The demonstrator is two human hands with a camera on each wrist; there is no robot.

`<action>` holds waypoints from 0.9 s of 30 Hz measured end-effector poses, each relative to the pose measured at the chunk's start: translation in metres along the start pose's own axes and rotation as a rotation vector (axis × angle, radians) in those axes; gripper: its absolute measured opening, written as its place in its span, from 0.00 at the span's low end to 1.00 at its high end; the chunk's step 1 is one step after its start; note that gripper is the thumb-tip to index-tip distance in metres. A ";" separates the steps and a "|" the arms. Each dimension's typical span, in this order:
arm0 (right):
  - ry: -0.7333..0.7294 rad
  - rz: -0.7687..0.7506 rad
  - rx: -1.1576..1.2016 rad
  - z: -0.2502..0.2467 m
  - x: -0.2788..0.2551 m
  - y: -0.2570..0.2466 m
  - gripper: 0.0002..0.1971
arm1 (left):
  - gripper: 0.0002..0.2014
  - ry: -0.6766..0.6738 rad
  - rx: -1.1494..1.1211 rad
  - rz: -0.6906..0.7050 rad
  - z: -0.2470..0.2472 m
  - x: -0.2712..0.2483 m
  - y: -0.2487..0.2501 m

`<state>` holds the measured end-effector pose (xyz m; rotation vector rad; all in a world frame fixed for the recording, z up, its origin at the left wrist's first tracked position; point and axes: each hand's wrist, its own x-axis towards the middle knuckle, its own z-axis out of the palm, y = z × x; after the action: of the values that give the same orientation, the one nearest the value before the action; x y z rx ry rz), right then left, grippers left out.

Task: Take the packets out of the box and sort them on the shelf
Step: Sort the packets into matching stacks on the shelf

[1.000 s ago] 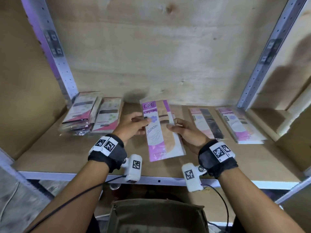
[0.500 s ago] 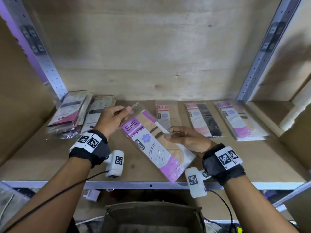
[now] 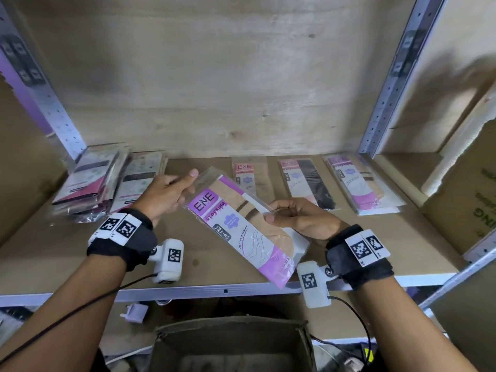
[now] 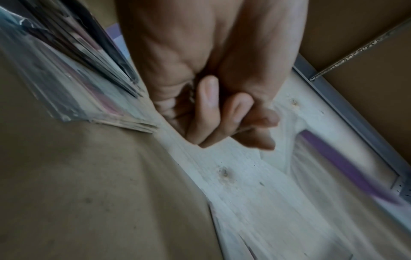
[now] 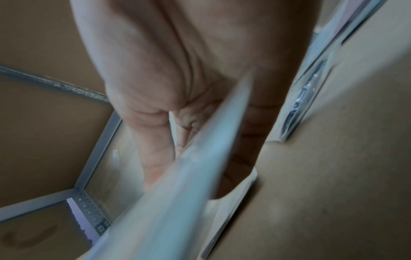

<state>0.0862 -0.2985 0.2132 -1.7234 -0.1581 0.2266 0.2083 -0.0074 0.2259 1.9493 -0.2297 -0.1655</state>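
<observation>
Both hands hold one purple ENE stocking packet [image 3: 241,224] slanted above the wooden shelf [image 3: 204,261]. My left hand [image 3: 171,191] pinches its top left corner; the curled fingers [image 4: 213,112] show in the left wrist view. My right hand [image 3: 295,218] pinches its right edge, and the packet's edge [image 5: 177,176] crosses the right wrist view. Sorted packets lie along the back: a pink one [image 3: 251,175], a pink-and-black one [image 3: 306,183], a purple stack [image 3: 359,183], and two dark piles [image 3: 102,181] at the left. The open cardboard box [image 3: 233,345] sits below the shelf.
Metal uprights [image 3: 394,76] stand at both back corners of the bay. A plywood wall [image 3: 214,89] closes the back. A large cardboard carton [image 3: 472,205] fills the right side. A white plug [image 3: 134,312] and cables lie on the floor under the shelf's front rail [image 3: 225,291].
The packet has turned from upright to a slant, top to the left, and come lower and nearer. My left hand has shifted left to its top corner; the right hand stays on the right edge.
</observation>
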 end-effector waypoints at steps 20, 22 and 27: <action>-0.032 -0.045 -0.088 0.002 -0.010 -0.004 0.13 | 0.27 -0.171 -0.222 -0.044 -0.005 -0.027 0.015; -0.024 -0.043 -0.085 0.002 -0.011 -0.004 0.13 | 0.25 -0.185 -0.270 -0.053 -0.006 -0.028 0.017; -0.019 -0.058 -0.074 0.002 -0.010 -0.003 0.10 | 0.27 -0.192 -0.384 -0.081 -0.007 -0.029 0.019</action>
<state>0.0758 -0.2983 0.2163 -1.7877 -0.2333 0.1966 0.1801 -0.0015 0.2460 1.5613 -0.2267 -0.4201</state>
